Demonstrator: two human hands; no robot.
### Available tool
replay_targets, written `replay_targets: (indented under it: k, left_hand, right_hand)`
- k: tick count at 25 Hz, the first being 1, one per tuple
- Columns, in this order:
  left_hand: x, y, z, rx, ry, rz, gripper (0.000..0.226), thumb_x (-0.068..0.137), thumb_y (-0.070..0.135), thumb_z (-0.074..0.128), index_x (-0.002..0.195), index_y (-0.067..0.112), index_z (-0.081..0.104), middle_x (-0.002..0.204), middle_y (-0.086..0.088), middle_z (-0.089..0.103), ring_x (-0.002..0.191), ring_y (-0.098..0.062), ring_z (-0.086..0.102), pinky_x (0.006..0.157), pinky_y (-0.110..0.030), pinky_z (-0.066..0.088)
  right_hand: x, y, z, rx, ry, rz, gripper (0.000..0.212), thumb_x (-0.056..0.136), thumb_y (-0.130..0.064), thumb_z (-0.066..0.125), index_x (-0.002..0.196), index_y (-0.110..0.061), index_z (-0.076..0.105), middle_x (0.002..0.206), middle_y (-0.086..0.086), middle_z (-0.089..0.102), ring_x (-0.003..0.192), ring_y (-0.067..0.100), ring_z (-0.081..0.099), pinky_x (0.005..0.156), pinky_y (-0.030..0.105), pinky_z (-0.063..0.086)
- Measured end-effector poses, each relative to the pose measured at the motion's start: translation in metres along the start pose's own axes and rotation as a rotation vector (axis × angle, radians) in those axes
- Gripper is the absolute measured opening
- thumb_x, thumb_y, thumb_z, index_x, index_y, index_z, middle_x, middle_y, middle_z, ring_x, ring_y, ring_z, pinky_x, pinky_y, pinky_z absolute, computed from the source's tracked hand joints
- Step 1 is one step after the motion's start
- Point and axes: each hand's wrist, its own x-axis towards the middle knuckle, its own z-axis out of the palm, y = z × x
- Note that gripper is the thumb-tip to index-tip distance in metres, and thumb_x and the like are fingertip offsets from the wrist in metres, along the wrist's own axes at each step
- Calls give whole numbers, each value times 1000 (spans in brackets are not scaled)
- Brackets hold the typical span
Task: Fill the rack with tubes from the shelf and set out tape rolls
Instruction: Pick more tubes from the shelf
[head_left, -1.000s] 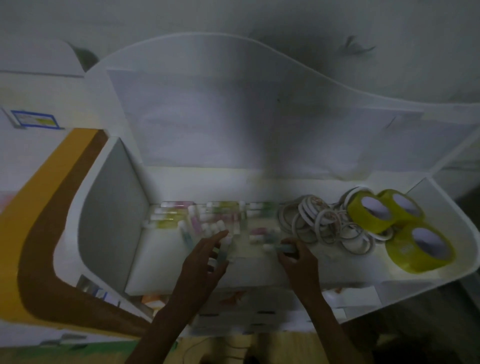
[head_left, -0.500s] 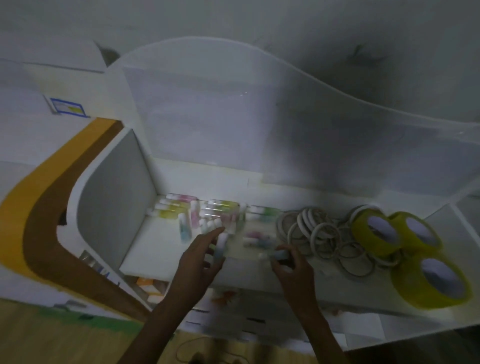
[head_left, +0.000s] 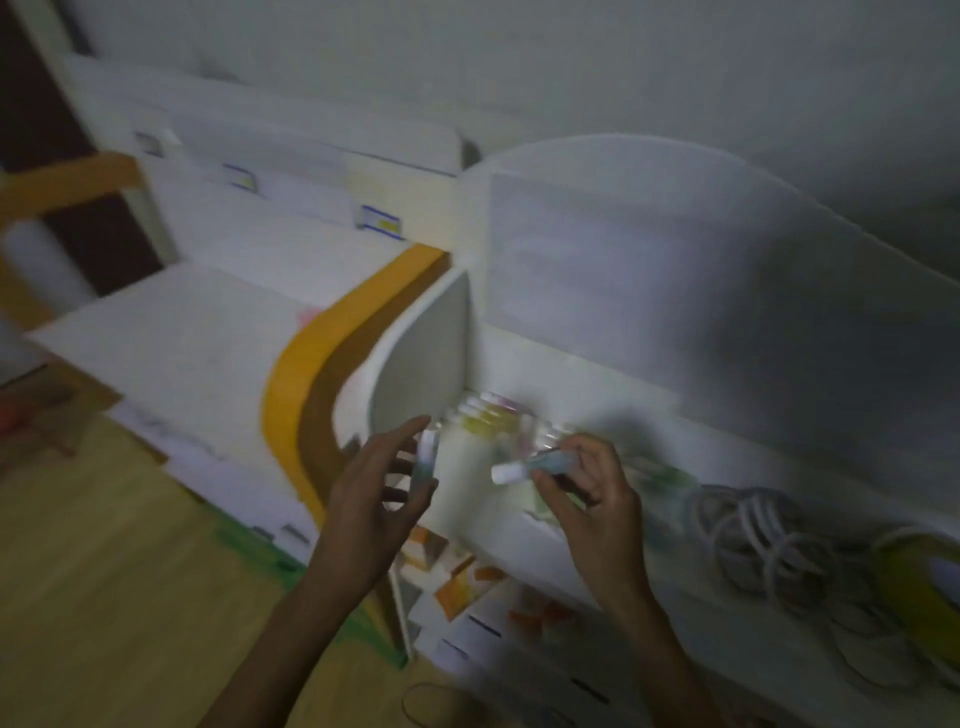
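Observation:
The frame is blurred by motion. My left hand (head_left: 371, 499) holds a white-capped tube (head_left: 425, 457) upright between thumb and fingers, just off the shelf's left end. My right hand (head_left: 587, 499) pinches a second white-capped tube (head_left: 530, 466), lying sideways, above the white shelf (head_left: 488, 525). Several more capped tubes (head_left: 493, 413) lie on the shelf behind my hands. Thin white tape rings (head_left: 753, 540) are heaped to the right, and a yellow tape roll (head_left: 924, 587) shows at the right edge. No rack is in view.
A curved white side panel (head_left: 421, 364) closes the shelf's left end, with an orange and brown band (head_left: 311, 415) beside it. A white flat surface (head_left: 171, 343) lies further left. Wooden floor (head_left: 104, 597) is below. Boxes and papers (head_left: 457, 577) sit under the shelf.
The view has swung left, sliding the shelf to the right. Both hands have lifted off the shelf, each with a tube in its fingers.

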Motion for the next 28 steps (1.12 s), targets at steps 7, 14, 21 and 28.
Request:
replay_targets:
  k: [7, 14, 21, 28]
  left_hand:
    - [-31, -51, -150, 94, 159, -66, 55, 85, 12, 68, 135, 21, 48, 117, 12, 55, 98, 2, 59, 70, -9, 50]
    - [-37, -136, -260, 17, 158, -154, 50, 87, 13, 69, 131, 29, 51, 112, 8, 61, 95, -1, 61, 66, -14, 53]
    - [20, -206, -289, -122, 92, -177, 48, 85, 28, 65, 131, 30, 52, 109, 9, 62, 90, -6, 63, 63, -25, 58]
    - [108, -296, -267, -108, -73, -195, 36, 87, 26, 67, 122, 28, 55, 107, 18, 62, 91, -1, 62, 65, -11, 51]
  right_hand:
    - [-10, -44, 157, -32, -225, -175, 43, 92, -19, 63, 132, -30, 52, 126, -32, 55, 117, -2, 55, 88, 14, 49]
    - [-34, -54, 308, -51, -247, -134, 40, 87, -14, 69, 118, -32, 52, 104, -21, 65, 93, 5, 66, 76, 24, 54]
    - [1, -29, 387, -150, -146, -21, 42, 87, -14, 70, 113, -42, 53, 97, -35, 64, 93, -4, 64, 74, 12, 51]
    - [77, 45, 424, -153, 123, 93, 41, 84, -8, 71, 121, -20, 58, 105, -11, 69, 93, -2, 66, 76, 12, 52]
